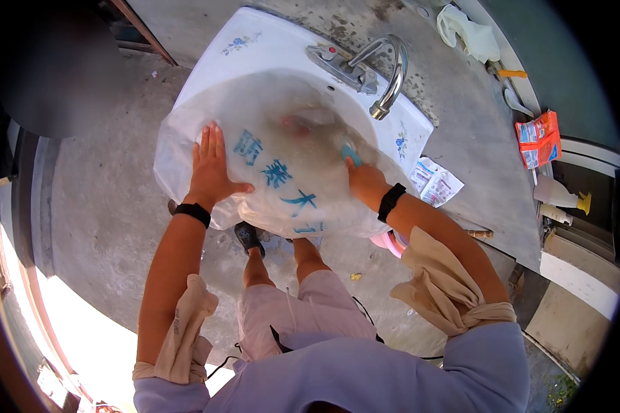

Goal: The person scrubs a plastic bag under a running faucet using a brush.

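A large translucent plastic bag (206,170) with blue printed characters is spread over the front of a white ceramic washbasin (206,77). My left hand (210,168) lies flat on the bag's left part, thumb spread away from the fingers. On the right side of the bag, my right hand (367,181) grips a small teal tool (350,155), perhaps a brush; its working end is pale and hard to make out. Cloudy water (294,103) appears to stand in the bowl, with a blurred reddish patch near its middle.
A chrome faucet (392,77) arches over the basin's right rear. A white printed packet (436,181) lies right of the basin. Along the right wall are an orange-red packet (540,137), a spray bottle (558,193) and a white plastic bag (467,33). A pink container (390,243) shows below the bag.
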Tool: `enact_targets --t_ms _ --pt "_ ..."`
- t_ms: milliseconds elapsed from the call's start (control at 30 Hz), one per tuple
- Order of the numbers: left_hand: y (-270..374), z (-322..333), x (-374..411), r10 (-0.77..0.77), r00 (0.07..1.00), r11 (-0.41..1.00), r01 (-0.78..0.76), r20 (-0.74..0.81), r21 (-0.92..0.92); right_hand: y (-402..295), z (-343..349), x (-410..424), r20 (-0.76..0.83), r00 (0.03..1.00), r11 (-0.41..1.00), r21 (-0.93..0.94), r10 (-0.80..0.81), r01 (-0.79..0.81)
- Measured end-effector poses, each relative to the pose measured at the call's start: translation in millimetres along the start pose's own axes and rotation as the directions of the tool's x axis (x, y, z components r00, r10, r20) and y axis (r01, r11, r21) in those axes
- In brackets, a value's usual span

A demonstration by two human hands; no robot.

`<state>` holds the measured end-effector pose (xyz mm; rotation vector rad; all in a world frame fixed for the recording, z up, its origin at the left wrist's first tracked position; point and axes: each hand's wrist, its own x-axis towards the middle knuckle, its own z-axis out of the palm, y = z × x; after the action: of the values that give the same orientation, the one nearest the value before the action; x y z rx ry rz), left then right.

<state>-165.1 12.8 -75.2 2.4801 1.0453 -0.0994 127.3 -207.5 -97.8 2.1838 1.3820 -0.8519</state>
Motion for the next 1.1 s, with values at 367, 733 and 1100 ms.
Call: enact_targets --t_ms 367,733,1100 --pt "37 9 -13 0.098 0.994 0.99 -0.103 0.053 0.099 -31 4 -25 -0.042 0.973 0.97 0.087 -0.225 0.228" --pt "50 39 -6 0.223 0.959 0.962 -0.245 0.176 0.121 -14 -7 -53 -0.044 0.963 0.963 -0.063 -0.266 0.263" --pt "44 -21 -4 0.153 0.985 0.955 -0.126 -0.082 0.27 -87 -2 43 -0.067 0.989 0.81 0.568 -0.129 0.144"
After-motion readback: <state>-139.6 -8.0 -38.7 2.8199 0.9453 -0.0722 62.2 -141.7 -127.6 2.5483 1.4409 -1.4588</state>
